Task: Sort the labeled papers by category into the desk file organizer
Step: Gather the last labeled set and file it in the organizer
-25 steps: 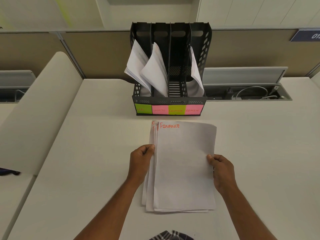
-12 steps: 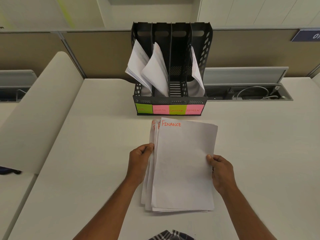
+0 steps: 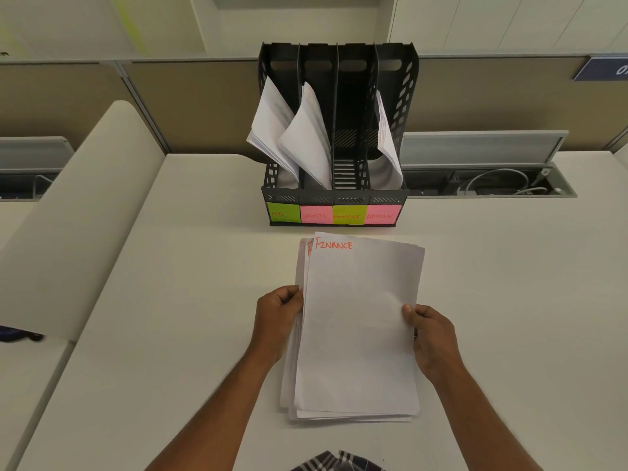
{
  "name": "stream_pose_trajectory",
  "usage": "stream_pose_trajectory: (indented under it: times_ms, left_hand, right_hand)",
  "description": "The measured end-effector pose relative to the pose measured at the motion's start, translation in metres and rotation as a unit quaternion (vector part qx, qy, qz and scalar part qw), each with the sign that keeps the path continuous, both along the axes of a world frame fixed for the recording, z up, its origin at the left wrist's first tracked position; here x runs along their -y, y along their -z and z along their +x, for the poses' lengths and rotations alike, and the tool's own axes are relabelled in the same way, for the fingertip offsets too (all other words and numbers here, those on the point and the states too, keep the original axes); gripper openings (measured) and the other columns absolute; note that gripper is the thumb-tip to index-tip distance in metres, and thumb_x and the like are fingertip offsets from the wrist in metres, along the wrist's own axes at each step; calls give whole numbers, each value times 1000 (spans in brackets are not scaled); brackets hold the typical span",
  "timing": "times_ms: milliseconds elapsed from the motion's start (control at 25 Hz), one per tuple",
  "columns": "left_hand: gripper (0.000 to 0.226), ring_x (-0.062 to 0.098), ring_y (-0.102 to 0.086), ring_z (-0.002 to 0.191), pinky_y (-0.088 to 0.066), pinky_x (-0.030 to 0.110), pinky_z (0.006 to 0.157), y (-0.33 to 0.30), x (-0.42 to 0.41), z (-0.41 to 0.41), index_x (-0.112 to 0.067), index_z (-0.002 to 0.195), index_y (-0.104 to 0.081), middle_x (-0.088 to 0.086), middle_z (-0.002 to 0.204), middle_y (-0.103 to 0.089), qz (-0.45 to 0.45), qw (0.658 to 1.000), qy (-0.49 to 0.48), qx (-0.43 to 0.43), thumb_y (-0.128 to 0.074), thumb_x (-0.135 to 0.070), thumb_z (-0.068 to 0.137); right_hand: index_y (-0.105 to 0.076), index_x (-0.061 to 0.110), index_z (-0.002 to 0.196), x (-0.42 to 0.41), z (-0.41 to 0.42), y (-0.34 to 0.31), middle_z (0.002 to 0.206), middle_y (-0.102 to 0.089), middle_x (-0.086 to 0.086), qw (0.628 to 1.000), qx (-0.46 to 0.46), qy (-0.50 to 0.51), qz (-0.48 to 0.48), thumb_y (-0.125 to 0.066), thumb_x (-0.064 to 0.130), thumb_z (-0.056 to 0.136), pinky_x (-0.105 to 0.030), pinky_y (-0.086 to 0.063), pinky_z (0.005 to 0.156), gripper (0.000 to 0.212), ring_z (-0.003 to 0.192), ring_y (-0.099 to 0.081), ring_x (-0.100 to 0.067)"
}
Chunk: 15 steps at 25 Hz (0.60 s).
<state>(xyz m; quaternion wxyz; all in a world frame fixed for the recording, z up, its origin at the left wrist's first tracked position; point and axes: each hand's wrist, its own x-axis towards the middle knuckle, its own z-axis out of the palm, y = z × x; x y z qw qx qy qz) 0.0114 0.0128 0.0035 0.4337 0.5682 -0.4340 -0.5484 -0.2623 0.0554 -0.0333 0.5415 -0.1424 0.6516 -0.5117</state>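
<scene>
— Where does your stack [image 3: 356, 334] sit right now?

— On the table [image 3: 170, 300], just in front of the file organizer [image 3: 334, 130], with the sheets fanned a little toward the left. Your left hand [image 3: 277, 321] is closed on the left edge about halfway down, fingers curled over the lower sheets. Your right hand [image 3: 431, 338] pinches the right edge, thumb on top of the uppermost sheet [image 3: 360, 300], the one headed FINANCE in red.

— How will that top sheet behave when you lift it?

— My guess: very light and floppy. Plain office paper has no stiffness of its own, so held by one edge it will likely droop and curl, as the papers already standing in the organizer are doing. It also slides easily over the sheet below, so a loose pinch may drag a second page along.

— So where should you take hold?

— Keep your right thumb and fingers on the long right edge near the middle, and let your left hand pin the rest of the pile flat. Once the sheet is free, a grip nearer the top edge would probably help steer the bottom edge down into the slot.

— Which slot?

— The third from the left, behind the green FINANCE tag [image 3: 349, 215]. It looks empty, between the SPORTS and ADMIN compartments, which both hold paper; the HR one does too.
</scene>
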Motion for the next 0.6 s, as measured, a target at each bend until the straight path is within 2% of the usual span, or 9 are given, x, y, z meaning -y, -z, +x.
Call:
stream_pose_trajectory:
  times_ms: [80, 160, 280, 360, 440, 520, 600]
  left_hand:
    - [17, 16, -76, 81, -58, 23, 73, 2, 1, 0, -30, 84, -81, -3, 85, -80, -6, 999, -33, 25, -69, -20, 92]
    - [13, 15, -74, 83, -57, 24, 75, 5, 4, 4, -26, 83, -79, -4, 84, -79, -1, 997, -74, 38, -71, -21, 91]
    - [7, 20, -73, 87, -59, 33, 80, 5, 10, 13, -20, 89, -77, -3, 86, -78, 8, 995, -100, 28, -70, -21, 92]
    - [7, 19, -74, 87, -59, 30, 77, 3, 10, 18, -23, 92, -74, -3, 88, -78, -1, 994, -110, 25, -69, -17, 93]
    - [19, 14, -75, 87, -58, 23, 71, 3, 8, 18, -29, 103, -66, -1, 96, -78, -10, 993, -115, 15, -68, -13, 93]
    - [33, 15, -75, 88, -60, 25, 68, 3, 5, 13, -35, 113, -55, 0, 101, -76, -10, 994, -110, 5, -67, -10, 93]
    - [33, 16, -73, 95, -60, 28, 76, 4, 3, 7, -36, 110, -59, -1, 105, -74, -28, 994, -94, 41, -64, -7, 94]
  right_hand:
    - [-74, 5, 95, -1, 0, -1, 95, -76, -14, 1000, -13, -7, -5, -71, 14, 91, -37, -60, 70, 11, 80, -71, -25]
    - [-73, 4, 95, -3, -5, -2, 92, -76, -13, 999, -32, -4, -8, -70, 14, 91, -31, -57, 61, 11, 73, -70, -20]
    - [-73, 5, 96, -9, -25, -3, 93, -76, -13, 999, -41, 34, 0, -69, 13, 91, -33, -57, 66, 10, 76, -70, -25]
    - [-73, 6, 97, -15, -41, -2, 91, -77, -10, 997, -37, 63, 4, -69, 12, 91, -30, -57, 62, 9, 73, -71, -22]
    - [-74, 7, 98, -20, -52, -2, 95, -76, -11, 997, -24, 79, 3, -70, 12, 91, -32, -57, 65, 9, 75, -70, -23]
    - [-75, 7, 99, -22, -53, -2, 98, -76, -11, 997, -16, 75, -4, -70, 11, 91, -35, -56, 70, 10, 78, -70, -24]
    - [-76, 9, 98, -21, -45, -2, 97, -77, -8, 998, -16, 62, -9, -71, 12, 90, -33, -57, 68, 10, 77, -71, -21]
